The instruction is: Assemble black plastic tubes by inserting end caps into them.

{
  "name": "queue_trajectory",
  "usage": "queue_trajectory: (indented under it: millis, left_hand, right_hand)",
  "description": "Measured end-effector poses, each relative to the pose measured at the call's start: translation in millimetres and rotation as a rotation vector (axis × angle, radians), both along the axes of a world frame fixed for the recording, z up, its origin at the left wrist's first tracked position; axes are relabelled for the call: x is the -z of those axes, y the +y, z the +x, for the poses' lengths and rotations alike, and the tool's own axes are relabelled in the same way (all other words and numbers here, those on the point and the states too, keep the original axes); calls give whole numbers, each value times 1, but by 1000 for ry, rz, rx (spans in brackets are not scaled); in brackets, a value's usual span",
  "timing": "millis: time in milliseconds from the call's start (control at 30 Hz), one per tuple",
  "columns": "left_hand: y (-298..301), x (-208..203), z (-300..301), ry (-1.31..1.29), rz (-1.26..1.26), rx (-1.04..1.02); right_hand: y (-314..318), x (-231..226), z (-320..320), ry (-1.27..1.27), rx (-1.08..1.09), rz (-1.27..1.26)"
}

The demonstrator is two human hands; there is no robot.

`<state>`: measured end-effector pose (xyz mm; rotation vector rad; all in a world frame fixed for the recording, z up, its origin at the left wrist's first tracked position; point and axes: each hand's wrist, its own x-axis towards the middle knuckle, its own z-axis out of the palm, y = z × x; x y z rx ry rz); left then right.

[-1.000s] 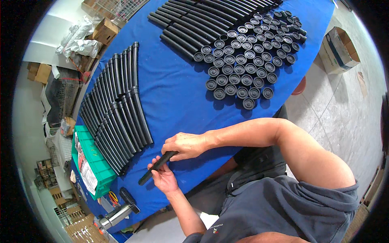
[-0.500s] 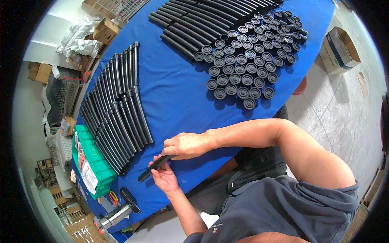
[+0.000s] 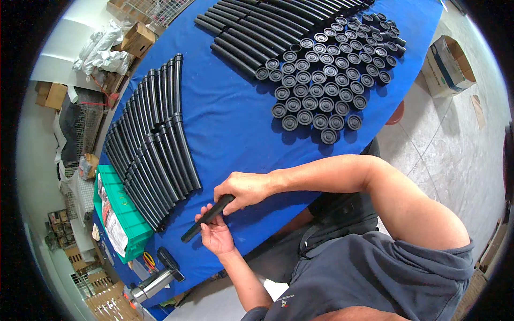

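Note:
A short black tube [image 3: 208, 218] slants across my two hands above the near edge of the blue cloth. My left hand [image 3: 218, 238] cradles it from below, fingers and thumb around its middle. At the tube's upper end, my right hand [image 3: 243, 188] grips it with curled fingers and thumb. To the left of my hands lies a fanned batch of long black tubes [image 3: 155, 139] with collared ends. Farther off, beyond my right forearm, round black ribbed caps [image 3: 317, 90] stand in a close cluster.
More black tubes [image 3: 251, 32] lie in rows at the far side of the blue-covered table [image 3: 230, 128]. A green crate [image 3: 140, 231] stands at the left edge, near a metal clamp-like tool [image 3: 155, 281] and yellow-handled scissors [image 3: 149, 261]. An open cardboard box [image 3: 447, 67] sits on the floor at right.
My right hand has shifted slightly and opened its hold a little, so the tube's upper end now shows between its thumb and fingers. My left hand stays almost in place.

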<state>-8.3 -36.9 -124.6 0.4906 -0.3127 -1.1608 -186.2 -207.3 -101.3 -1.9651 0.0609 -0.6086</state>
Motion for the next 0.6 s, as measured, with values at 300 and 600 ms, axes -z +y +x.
queue_trajectory:
  millis: [300, 600]
  left_hand:
    - [-2, 1, 2, 63, -11, 26]
    - [-2, 1, 3, 40, 10, 13]
  right_hand:
    - [1, 1, 0, -39, -24, 30]
    - [-4, -9, -3, 178, -119, 136]
